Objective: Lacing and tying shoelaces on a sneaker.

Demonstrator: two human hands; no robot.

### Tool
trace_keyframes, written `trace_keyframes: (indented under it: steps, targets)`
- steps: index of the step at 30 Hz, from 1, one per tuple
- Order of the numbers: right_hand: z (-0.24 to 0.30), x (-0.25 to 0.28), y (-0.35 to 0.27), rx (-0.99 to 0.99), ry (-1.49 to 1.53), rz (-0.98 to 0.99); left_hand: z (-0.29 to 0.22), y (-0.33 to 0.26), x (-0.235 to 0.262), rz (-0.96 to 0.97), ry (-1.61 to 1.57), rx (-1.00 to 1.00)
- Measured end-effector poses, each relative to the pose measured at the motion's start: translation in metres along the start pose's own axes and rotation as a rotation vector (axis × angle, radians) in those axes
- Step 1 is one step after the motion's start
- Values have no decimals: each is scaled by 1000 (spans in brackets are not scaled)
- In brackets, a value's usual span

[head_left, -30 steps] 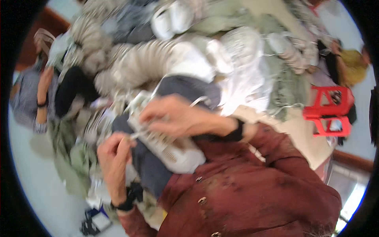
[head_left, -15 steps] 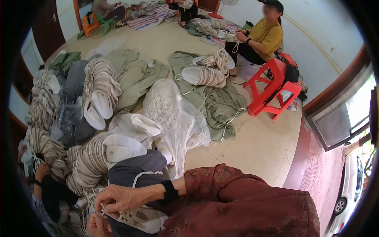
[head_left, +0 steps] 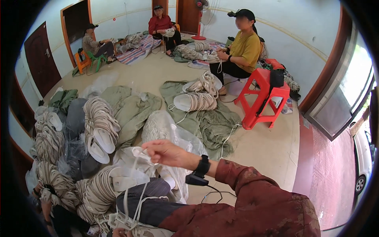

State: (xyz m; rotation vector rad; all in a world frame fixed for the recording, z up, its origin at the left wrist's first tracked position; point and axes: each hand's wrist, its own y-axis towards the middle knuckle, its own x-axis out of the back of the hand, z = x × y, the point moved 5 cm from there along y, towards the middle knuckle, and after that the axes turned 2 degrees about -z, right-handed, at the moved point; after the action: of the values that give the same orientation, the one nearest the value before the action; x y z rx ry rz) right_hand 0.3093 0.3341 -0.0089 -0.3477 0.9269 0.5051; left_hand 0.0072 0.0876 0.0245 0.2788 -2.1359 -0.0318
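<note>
My right hand [head_left: 164,153] is raised above my knee, thumb and fingers pinching a white shoelace [head_left: 126,197]. The lace hangs from my fingertips to a light beige shoe upper [head_left: 148,231] at the lower edge. My left hand [head_left: 120,233] shows only its fingertips there, closed on the upper; the rest is cut off. Another length of lace loops over my grey trouser leg [head_left: 148,199]. Close by on the left lies a bundle of nested shoe uppers [head_left: 94,193] with a white toe end.
More bundles of uppers [head_left: 100,122] and green cloth sacks [head_left: 130,114] cover the floor ahead. A red stool [head_left: 262,96] stands right. A person in yellow [head_left: 244,49] sits beyond; two others sit farther back. A co-worker's hand [head_left: 45,205] shows lower left.
My right hand has swung up and away from my left hand, drawing the lace out long. The view has tilted up, showing more of the far wall.
</note>
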Motion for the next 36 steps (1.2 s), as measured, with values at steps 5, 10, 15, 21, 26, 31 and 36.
trace_keyframes:
  steps: [5, 10, 15, 21, 26, 31, 36]
  targets:
    - [37, 84, -28, 100, 53, -178, 0, -3, -1, -74, 83, -83]
    - [56, 164, -63, 214, 89, -460, 5, -4, -6, -20, 125, 0]
    - [54, 227, -112, 267, 133, -574, 20, -6, -14, -40, 133, -124]
    - [58, 271, -139, 345, 152, -714, 8, -16, -9, -91, 33, 70]
    - [77, 286, -173, 472, 60, -743, 27, -9, -15, -20, -245, 172]
    - [80, 303, -208, 513, 111, -775, 48, -14, -16, -18, -684, 458]
    - [80, 322, -242, 532, 182, -882, 38, 11, -8, -36, -854, 399]
